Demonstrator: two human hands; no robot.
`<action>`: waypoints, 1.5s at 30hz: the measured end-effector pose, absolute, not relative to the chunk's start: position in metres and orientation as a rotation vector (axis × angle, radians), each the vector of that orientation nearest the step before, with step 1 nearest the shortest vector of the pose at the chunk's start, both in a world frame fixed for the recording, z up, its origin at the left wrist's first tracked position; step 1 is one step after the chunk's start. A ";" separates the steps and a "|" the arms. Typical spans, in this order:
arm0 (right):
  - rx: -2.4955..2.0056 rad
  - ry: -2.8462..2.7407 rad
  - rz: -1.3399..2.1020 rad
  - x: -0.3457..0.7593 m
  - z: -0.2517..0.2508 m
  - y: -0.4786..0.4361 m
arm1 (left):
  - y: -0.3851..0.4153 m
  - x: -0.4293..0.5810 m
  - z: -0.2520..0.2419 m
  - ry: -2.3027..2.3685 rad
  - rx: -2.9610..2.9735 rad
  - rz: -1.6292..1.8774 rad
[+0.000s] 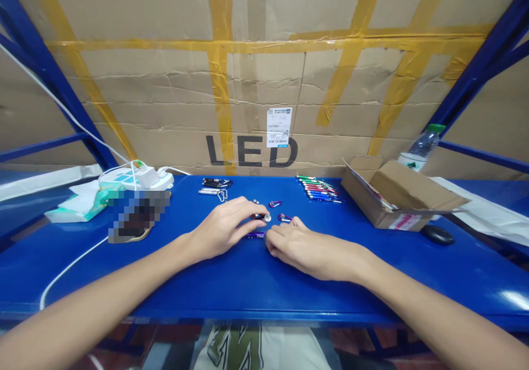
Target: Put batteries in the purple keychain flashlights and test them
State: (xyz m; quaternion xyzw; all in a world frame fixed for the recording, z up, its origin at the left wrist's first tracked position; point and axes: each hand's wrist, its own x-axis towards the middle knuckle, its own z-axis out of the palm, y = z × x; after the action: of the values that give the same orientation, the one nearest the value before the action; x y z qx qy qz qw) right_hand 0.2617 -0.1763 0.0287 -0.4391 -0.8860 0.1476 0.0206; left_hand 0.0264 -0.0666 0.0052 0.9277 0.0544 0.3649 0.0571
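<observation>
My left hand (232, 222) pinches a small purple tube with a round silver end (267, 218) between thumb and fingers. It looks like part of a mini flashlight. Just under the thumb, a second purple tube (256, 235) lies on the blue table. My right hand (295, 244) is close by on the right, fingers curled in; whatever they hold is hidden. A purple carabiner clip (284, 218) shows right behind its knuckles, and another purple carabiner (275, 204) lies a little farther back. Small silver pieces (256, 201) rest behind my left fingertips.
Black flashlights (212, 182) and silver flashlights (210, 191) with clips lie at the back. Coloured flashlights (318, 189) form a row to the right, beside an open cardboard box (397, 193). A black mouse (438, 235), a bottle (421, 146), a phone (138, 221) and a power strip (163, 180) flank the workspace.
</observation>
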 end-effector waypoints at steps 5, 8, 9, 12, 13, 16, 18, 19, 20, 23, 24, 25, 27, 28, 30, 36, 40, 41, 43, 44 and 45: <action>-1.198 -2.680 0.540 0.266 0.019 -0.171 | -0.066 0.026 0.005 0.173 2.814 1.091; -1.191 -2.638 0.477 0.269 0.016 -0.168 | -0.066 0.026 0.005 0.168 2.810 1.091; -1.207 -2.624 0.460 0.270 0.016 -0.167 | -0.066 0.026 0.005 0.174 2.811 1.089; -1.191 -2.591 0.528 0.273 0.020 -0.166 | -0.065 0.026 0.004 0.194 2.817 1.085; -1.170 -2.592 0.556 0.274 0.021 -0.166 | -0.065 0.026 0.004 0.198 2.817 1.083; -1.096 -2.632 0.554 0.276 0.023 -0.165 | -0.065 0.025 0.004 0.213 2.820 1.065; -1.073 -2.659 0.526 0.277 0.022 -0.165 | -0.065 0.025 0.004 0.220 2.828 1.051; -1.074 -2.661 0.521 0.276 0.023 -0.165 | -0.065 0.025 0.004 0.219 2.832 1.047; -1.078 -2.651 0.521 0.276 0.023 -0.165 | -0.065 0.025 0.004 0.213 2.835 1.047; -1.065 -2.497 0.449 0.276 0.027 -0.166 | -0.065 0.026 0.006 0.193 2.856 1.042; -1.041 -2.411 0.386 0.276 0.028 -0.166 | -0.065 0.026 0.006 0.190 2.866 1.038; -1.007 -2.326 0.310 0.276 0.030 -0.167 | -0.066 0.026 0.006 0.187 2.874 1.038; -0.939 -2.199 0.164 0.276 0.032 -0.167 | -0.067 0.027 0.007 0.174 2.880 1.049; -0.915 -2.177 0.120 0.276 0.032 -0.167 | -0.068 0.027 0.007 0.165 2.878 1.058; -0.892 -2.199 0.100 0.276 0.031 -0.167 | -0.068 0.028 0.006 0.147 2.873 1.066; -0.892 -2.260 0.152 0.275 0.027 -0.166 | -0.067 0.027 0.005 0.134 2.867 1.071; -0.895 -2.279 0.084 0.280 0.030 -0.163 | -0.067 0.027 0.005 0.135 2.849 1.071; -0.913 -2.276 0.010 0.282 0.032 -0.162 | -0.067 0.027 0.005 0.137 2.840 1.076; -0.995 -2.254 -0.179 0.289 0.036 -0.159 | -0.067 0.026 0.006 0.142 2.823 1.087; -1.064 -2.249 -0.247 0.294 0.038 -0.157 | -0.066 0.026 0.006 0.145 2.816 1.088; -1.147 -2.260 -0.270 0.298 0.040 -0.155 | -0.066 0.026 0.006 0.148 2.812 1.086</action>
State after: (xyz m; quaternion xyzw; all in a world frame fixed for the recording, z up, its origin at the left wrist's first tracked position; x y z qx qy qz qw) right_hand 0.2984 -0.1551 0.0398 -0.4302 -0.8482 -0.1013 0.2920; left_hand 0.0262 -0.0664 0.0059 0.9299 0.0488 0.3593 0.0619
